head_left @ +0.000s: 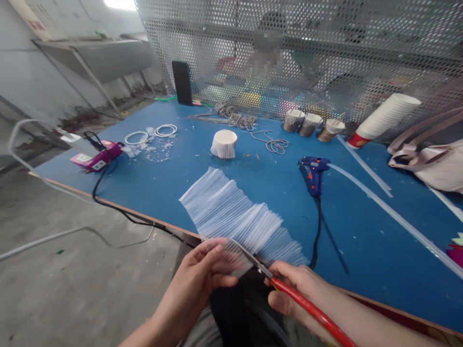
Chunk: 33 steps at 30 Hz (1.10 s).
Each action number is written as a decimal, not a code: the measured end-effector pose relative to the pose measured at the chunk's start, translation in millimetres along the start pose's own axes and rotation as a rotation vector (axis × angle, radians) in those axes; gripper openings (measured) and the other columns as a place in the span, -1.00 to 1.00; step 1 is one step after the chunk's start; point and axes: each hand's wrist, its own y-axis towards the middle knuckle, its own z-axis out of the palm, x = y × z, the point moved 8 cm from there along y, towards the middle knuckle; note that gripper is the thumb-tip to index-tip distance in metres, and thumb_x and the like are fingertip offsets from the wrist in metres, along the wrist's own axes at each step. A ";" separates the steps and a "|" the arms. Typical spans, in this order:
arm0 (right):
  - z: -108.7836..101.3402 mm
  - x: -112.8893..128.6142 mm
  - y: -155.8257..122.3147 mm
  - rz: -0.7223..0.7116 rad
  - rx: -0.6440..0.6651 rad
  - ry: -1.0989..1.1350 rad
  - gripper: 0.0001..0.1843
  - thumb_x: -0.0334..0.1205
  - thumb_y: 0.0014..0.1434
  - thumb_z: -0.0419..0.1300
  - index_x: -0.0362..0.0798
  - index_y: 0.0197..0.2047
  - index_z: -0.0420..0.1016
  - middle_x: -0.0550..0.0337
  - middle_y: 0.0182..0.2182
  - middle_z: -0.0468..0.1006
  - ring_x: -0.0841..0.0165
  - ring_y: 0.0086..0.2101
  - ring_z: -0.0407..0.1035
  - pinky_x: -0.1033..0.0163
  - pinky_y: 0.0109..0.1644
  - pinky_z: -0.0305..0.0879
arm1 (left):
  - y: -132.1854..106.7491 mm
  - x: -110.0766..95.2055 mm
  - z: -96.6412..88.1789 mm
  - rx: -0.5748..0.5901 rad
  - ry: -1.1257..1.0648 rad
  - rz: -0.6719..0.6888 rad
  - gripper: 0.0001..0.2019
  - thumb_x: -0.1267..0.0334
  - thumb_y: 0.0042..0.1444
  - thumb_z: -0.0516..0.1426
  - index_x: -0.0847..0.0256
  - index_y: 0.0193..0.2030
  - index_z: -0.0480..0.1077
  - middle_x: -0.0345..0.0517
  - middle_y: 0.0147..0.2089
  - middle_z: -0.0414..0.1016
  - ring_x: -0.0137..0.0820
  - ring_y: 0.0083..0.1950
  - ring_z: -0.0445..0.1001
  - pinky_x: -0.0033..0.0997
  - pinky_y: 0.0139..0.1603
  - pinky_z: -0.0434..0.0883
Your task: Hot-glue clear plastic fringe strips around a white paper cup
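At the table's front edge, my left hand (210, 267) pinches a corner of sheer white pleated fabric (231, 207), which spreads over the tabletop. Red-handled scissors (307, 308) are gripped in my right hand (296, 289), their blades lying at the fabric beside my left fingers. How far the blades are apart I cannot tell. Beyond the fabric stands an upturned paper cup (224, 144) wrapped in white pleated material. Right of it a blue hot glue gun (314, 173) lies on its side with a long clear glue stick (390, 217) in its back.
Grey cord (235, 115), three wrapped cups (311, 124) and a paper cup stack (387, 118) line the back of the blue table (152, 188). A purple power strip (97, 156), white rings (165, 130) and scraps lie left. A black cable (126, 217) crosses the front edge. Perforated metal (217, 43) stands behind.
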 end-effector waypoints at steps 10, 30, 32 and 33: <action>7.4 3.6 12.6 -0.031 0.070 0.104 -0.58 0.18 0.23 0.04 -0.05 -0.30 0.26 0.30 -0.51 0.43 0.53 -0.59 0.25 0.47 -0.60 0.09 | 9.3 11.0 9.3 0.065 -0.020 -0.005 -0.74 0.23 -0.10 0.35 0.32 -0.35 0.42 -0.12 -0.48 0.52 -0.42 -0.46 0.52 -0.49 -0.45 0.54; -2.3 30.7 19.3 -0.127 0.017 0.189 -0.59 0.16 0.21 0.02 -0.02 -0.39 0.17 0.34 -0.55 0.22 0.52 -0.56 0.09 0.41 -0.52 0.10 | 5.6 20.2 19.5 0.122 -0.017 -0.034 -0.74 0.19 -0.05 0.33 0.31 -0.34 0.39 -0.09 -0.47 0.53 -0.41 -0.47 0.52 -0.49 -0.46 0.51; 1.1 27.3 18.5 -0.080 0.036 0.210 -0.54 0.24 0.20 -0.01 -0.01 -0.41 0.13 0.39 -0.61 0.15 0.53 -0.61 0.02 0.43 -0.60 0.02 | 5.7 21.1 19.9 0.122 -0.020 -0.039 -0.73 0.19 -0.06 0.33 0.31 -0.34 0.39 -0.09 -0.46 0.53 -0.41 -0.46 0.52 -0.49 -0.46 0.52; 2.8 25.1 18.0 -0.057 0.046 0.210 -0.51 0.27 0.20 -0.04 0.00 -0.42 0.11 0.40 -0.63 0.13 0.54 -0.63 0.00 0.43 -0.63 -0.01 | 6.0 21.5 19.6 0.118 -0.021 -0.038 -0.73 0.19 -0.06 0.33 0.31 -0.34 0.39 -0.09 -0.46 0.53 -0.42 -0.46 0.51 -0.49 -0.45 0.52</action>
